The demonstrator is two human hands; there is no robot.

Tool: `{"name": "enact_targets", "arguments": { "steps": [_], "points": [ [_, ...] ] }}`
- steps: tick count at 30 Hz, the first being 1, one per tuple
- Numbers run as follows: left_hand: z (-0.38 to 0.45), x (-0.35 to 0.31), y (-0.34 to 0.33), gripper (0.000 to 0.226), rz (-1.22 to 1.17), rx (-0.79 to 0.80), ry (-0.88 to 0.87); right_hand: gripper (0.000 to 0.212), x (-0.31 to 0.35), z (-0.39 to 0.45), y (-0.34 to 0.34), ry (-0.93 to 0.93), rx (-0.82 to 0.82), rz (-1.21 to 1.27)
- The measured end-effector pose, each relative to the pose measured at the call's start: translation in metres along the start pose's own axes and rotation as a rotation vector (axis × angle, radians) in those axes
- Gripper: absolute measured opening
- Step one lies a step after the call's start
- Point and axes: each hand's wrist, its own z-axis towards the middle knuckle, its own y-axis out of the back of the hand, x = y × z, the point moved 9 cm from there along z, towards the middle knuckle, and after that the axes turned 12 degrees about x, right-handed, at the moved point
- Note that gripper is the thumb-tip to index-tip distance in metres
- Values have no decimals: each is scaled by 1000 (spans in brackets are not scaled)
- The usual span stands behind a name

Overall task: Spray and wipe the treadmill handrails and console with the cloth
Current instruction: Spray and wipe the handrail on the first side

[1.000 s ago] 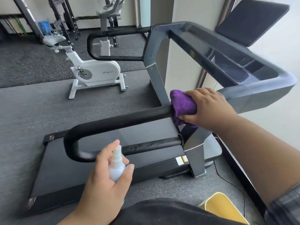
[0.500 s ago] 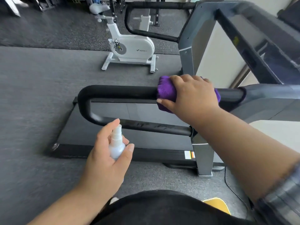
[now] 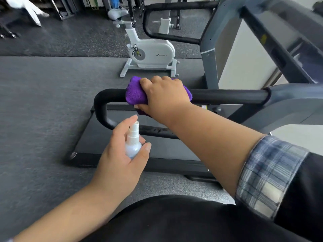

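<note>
My right hand (image 3: 164,95) grips a purple cloth (image 3: 135,94) wrapped over the near black handrail (image 3: 227,97) of the treadmill, close to the rail's rounded left end. My left hand (image 3: 120,158) holds a small clear spray bottle (image 3: 132,144) with a white nozzle, below the rail and over the treadmill belt (image 3: 167,149). The far handrail (image 3: 173,38) loops at the top middle. The grey console frame (image 3: 283,37) runs along the upper right; its panel is mostly out of view.
A white exercise bike (image 3: 150,51) stands on the dark gym floor beyond the treadmill. Weight racks (image 3: 64,7) line the back wall. A grey upright post (image 3: 208,55) joins the far rail to the console. My dark trousers fill the bottom of the view.
My right hand has slid the cloth leftward along the near handrail, away from the console toward the rounded end. The spray bottle stays in my left hand, and the view has shifted left.
</note>
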Motion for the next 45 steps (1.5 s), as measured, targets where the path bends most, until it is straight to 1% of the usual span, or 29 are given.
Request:
{"name": "enact_targets", "arguments": {
  "steps": [3, 7, 13, 17, 19, 22, 26, 33, 38, 45],
  "points": [
    [11, -10, -9, 61, -23, 26, -34, 68, -26, -17, 2, -36, 2, 29],
    [24, -26, -38, 61, -30, 89, -70, 69, -83, -53, 3, -135, -11, 38],
    [24, -56, -73, 61, -27, 133, -133, 68, -175, -121, 10, -296, -100, 81],
    [17, -54, -73, 65, -14, 107, -114, 65, -186, -132, 10, -310, -147, 111],
    [12, -48, -67, 66, -11, 89, -84, 63, -178, -127, 11, -329, -167, 109],
    [4, -39, -57, 61, 1, 63, -34, 63, -164, -117, 10, -353, -172, 102],
    [-7, -22, -41, 57, 0, 38, 14, 64, -127, -97, 9, -298, -161, 80],
    [-16, 6, -10, 59, -6, 30, 35, 63, -54, -52, 6, -240, -139, 66],
    [-20, 35, 27, 57, 3, 39, 39, 63, 5, -16, 1, -203, -134, 56],
    [-21, 86, 101, 58, -15, 19, 44, 62, 89, 37, -6, -146, -93, 12]
  ]
}}
